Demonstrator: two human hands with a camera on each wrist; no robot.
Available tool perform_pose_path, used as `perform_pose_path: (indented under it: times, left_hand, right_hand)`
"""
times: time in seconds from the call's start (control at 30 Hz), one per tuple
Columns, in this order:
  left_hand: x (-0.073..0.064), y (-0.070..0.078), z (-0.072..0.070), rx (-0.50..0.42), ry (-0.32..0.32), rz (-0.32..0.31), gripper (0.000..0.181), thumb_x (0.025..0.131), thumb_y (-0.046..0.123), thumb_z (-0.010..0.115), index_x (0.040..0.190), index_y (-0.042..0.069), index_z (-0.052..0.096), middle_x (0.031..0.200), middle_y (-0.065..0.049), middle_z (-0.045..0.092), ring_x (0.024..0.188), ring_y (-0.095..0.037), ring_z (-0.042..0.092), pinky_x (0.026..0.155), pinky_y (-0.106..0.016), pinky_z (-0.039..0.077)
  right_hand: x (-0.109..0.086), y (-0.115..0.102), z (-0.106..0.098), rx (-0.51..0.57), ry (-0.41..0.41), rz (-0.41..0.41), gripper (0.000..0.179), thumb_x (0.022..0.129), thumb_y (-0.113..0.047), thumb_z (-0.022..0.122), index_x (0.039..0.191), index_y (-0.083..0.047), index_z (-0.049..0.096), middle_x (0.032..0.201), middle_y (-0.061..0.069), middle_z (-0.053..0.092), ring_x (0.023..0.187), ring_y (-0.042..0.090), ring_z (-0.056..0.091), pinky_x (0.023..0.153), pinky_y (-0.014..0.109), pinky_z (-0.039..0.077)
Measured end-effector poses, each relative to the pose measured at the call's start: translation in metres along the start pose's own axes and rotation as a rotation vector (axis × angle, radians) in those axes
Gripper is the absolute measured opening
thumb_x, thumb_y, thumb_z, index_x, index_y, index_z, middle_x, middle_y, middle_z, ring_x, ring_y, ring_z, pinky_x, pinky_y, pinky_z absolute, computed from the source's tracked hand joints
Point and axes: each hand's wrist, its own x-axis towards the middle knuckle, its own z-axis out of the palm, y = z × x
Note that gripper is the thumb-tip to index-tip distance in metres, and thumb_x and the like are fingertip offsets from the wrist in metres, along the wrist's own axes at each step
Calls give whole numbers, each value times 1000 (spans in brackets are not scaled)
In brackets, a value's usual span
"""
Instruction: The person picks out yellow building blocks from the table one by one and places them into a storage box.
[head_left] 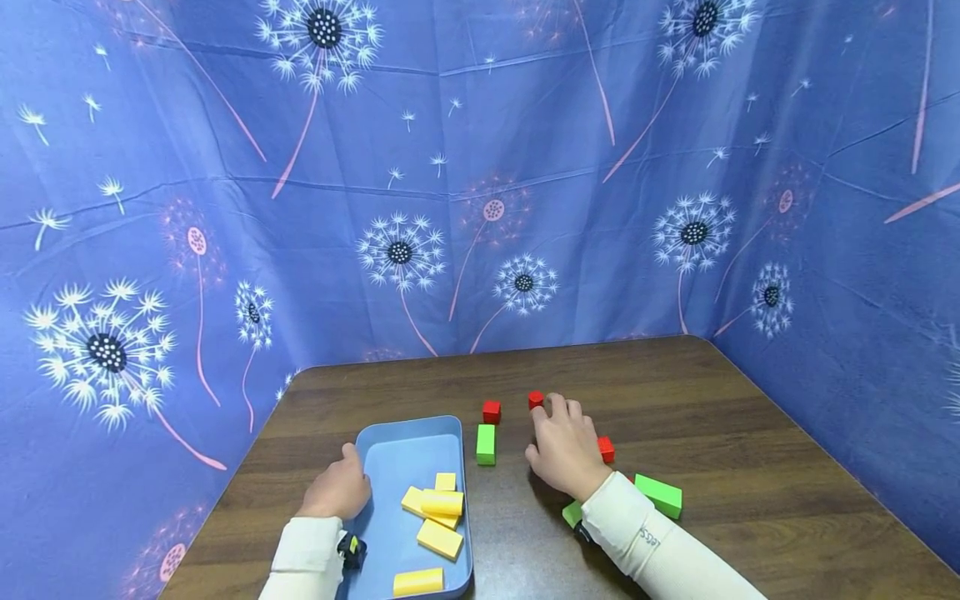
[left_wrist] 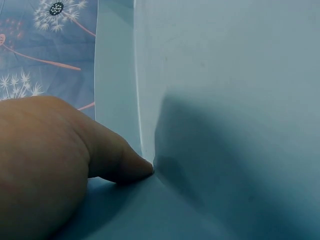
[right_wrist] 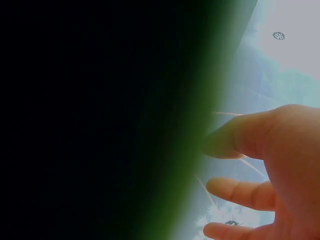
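My left hand [head_left: 337, 487] grips the left wall of a blue tray [head_left: 459, 450], its thumb [left_wrist: 122, 160] pressed against the inside in the left wrist view. Several yellow blocks [head_left: 439, 540] lie in that tray. Above the table, my right hand [head_left: 567, 446] reaches forward with fingers spread, the fingertips right at a small red block [head_left: 536, 398]. Nothing shows between those fingers in the right wrist view, where a dark, green-edged blur [right_wrist: 165, 150] fills the left side. Another red block [head_left: 606, 450] sits beside the hand, and a green block [head_left: 572, 513] is partly hidden under the wrist.
Between tray and right hand stand a red cube [head_left: 491, 412] and a green block [head_left: 486, 444]. Right of the right forearm lies a longer green block [head_left: 658, 497], with a bit of red showing beside it. A blue dandelion-print cloth [head_left: 465, 208] hangs behind the wooden table [head_left: 720, 433].
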Motion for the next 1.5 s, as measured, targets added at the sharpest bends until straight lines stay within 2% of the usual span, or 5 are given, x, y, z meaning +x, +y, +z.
perform_pose_path:
  times: [0.43,0.73,1.0,1.27,1.5]
  left_hand:
    - [1,1,-1,17,-13,-2,65,100,13,52,148,-19,24,103,-30,70,77,-32,70,68,-52,56]
    - [-4,-2,-1,-4,-10,-4,64,99,10,52,148,-21,23,106,-33,69,80,-33,70,71,-55,57]
    - [-1,0,-1,-11,-4,3,58,100,10,50,145,-19,27,99,-30,70,73,-29,67,63,-48,55]
    - [-3,4,-5,-9,-17,2,66,100,11,51,150,-20,21,109,-32,69,79,-31,69,69,-52,56]
    - [-2,3,-3,-3,-9,9,66,100,11,50,149,-21,21,104,-32,69,74,-28,67,64,-47,54]
  right_hand:
    - [-3,3,0,-48,-155,68,59,81,-35,78,128,-2,65,144,30,49,128,58,49,99,66,46]
    - [-6,-2,1,-63,-257,99,51,81,-38,75,123,-10,71,126,20,56,89,45,60,86,61,46]
    - [-7,-1,-2,-50,-251,105,35,80,-36,75,101,-8,74,121,18,57,88,40,62,87,62,45]
    - [-7,1,0,-45,-225,77,29,79,-35,75,88,-7,72,115,18,59,86,35,65,84,59,46]
    - [-4,2,2,-44,-125,61,26,81,-32,73,71,-10,64,104,19,64,69,34,66,70,54,47]
